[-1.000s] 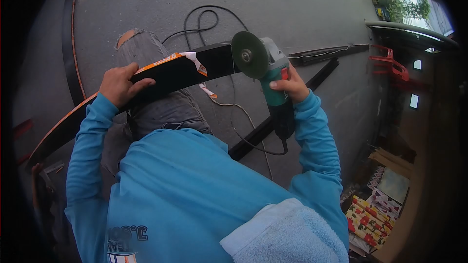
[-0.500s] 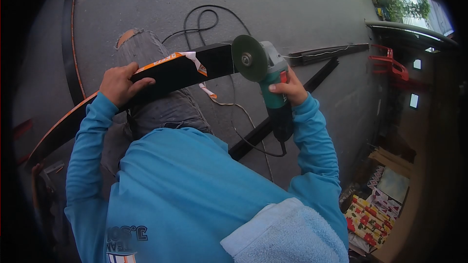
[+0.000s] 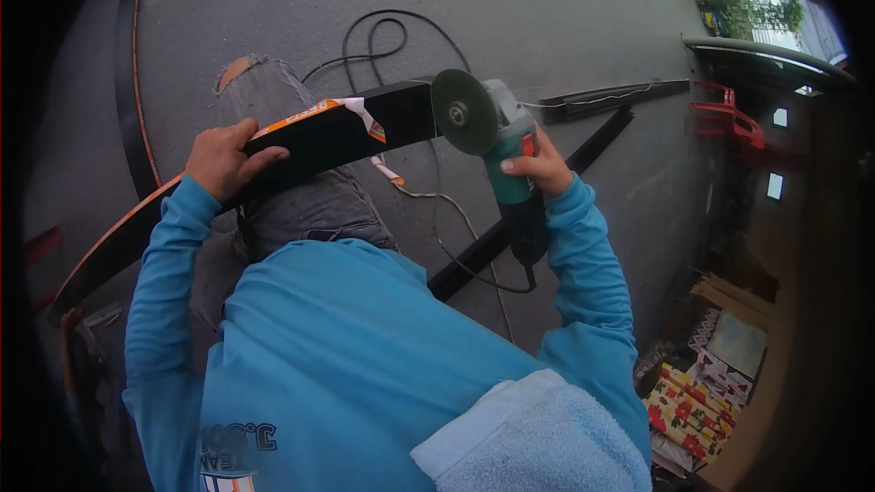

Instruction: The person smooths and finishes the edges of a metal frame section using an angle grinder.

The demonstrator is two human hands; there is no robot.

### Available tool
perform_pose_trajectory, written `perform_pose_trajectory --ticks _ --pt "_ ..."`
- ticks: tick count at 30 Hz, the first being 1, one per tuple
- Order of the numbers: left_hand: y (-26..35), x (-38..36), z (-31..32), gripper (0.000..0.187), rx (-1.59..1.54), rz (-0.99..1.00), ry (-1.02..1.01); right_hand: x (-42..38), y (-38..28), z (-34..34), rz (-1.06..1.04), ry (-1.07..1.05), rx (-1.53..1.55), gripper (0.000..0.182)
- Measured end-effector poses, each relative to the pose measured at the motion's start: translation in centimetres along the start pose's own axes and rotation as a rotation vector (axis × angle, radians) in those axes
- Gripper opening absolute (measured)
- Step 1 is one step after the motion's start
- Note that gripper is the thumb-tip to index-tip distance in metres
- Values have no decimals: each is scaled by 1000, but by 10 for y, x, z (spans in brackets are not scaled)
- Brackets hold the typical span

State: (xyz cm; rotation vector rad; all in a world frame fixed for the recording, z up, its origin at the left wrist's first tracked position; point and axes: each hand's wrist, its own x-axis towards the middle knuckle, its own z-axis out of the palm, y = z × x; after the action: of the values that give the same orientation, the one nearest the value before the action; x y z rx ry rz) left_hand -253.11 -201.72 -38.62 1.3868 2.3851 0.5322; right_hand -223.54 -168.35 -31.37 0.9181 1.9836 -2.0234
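My left hand (image 3: 226, 160) grips a long black bar (image 3: 319, 150) by its edge, thumb lying on the near face. An orange-and-white protective film (image 3: 310, 116) runs along the bar's upper edge, with a torn flap curling over. The bar rests across my thigh (image 3: 314, 205). In my right hand (image 3: 544, 166) is a green angle grinder (image 3: 507, 184), its thumb near the red switch. The dark cutting disc (image 3: 465, 112) stands right at the bar's right end. A black power cord leaves the grinder's lower end.
Black cable (image 3: 387, 11) loops on the grey floor beyond my knee. More dark bars (image 3: 602, 141) lie on the floor at the right, another long strip (image 3: 132, 82) at the left. A red chair (image 3: 729, 117) stands far right, above boxes and patterned paper (image 3: 688, 415).
The angle grinder and its disc have shifted very slightly down and left beside the bar's end. The left hand and bar stay almost where they were.
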Motion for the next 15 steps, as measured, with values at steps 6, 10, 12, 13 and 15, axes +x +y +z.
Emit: perform_pose_trajectory --ticks 6,10,12,13,15 --pt "0 -1 1 54 -10 0 4 -1 4 0 1 -7 -2 92" --pt "3 -1 -1 53 -16 3 12 0 4 -1 -9 -11 -15 92" --pt "2 -1 -1 52 -25 5 12 0 3 -1 -8 -11 -8 92" --pt "2 -1 -1 52 -33 4 14 0 2 0 -8 -15 -1 92" --pt "2 -1 -1 52 -31 9 18 -1 3 2 -7 -15 3 92"
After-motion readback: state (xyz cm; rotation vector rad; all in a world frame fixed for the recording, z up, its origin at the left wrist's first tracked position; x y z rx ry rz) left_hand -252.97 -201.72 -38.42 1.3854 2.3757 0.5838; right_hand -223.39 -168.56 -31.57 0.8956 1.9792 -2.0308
